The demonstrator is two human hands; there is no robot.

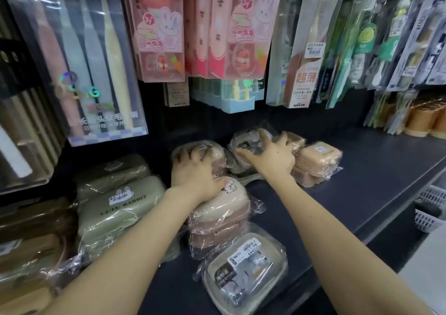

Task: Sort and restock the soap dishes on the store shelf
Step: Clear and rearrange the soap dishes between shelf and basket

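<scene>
My left hand (193,170) reaches to the back of the dark shelf (362,170) and grips a pink wrapped soap dish (214,150) from above, its thumb lying on the nearer pink stack (222,213). My right hand (270,155) grips a clear-wrapped beige soap dish (246,143) beside it. Two stacked orange-tan soap dishes (318,160) sit just right of that hand. A clear-lidded beige dish (246,271) lies at the shelf's front edge. Green "CUTE RABBIT" dishes (115,208) stand to the left.
Packs of toothbrushes (79,61) and pink rabbit-print packs (159,30) hang above the shelf, low over the back row. Orange cups (422,119) stand at the far right. A white basket (429,211) sits below the shelf edge on the right.
</scene>
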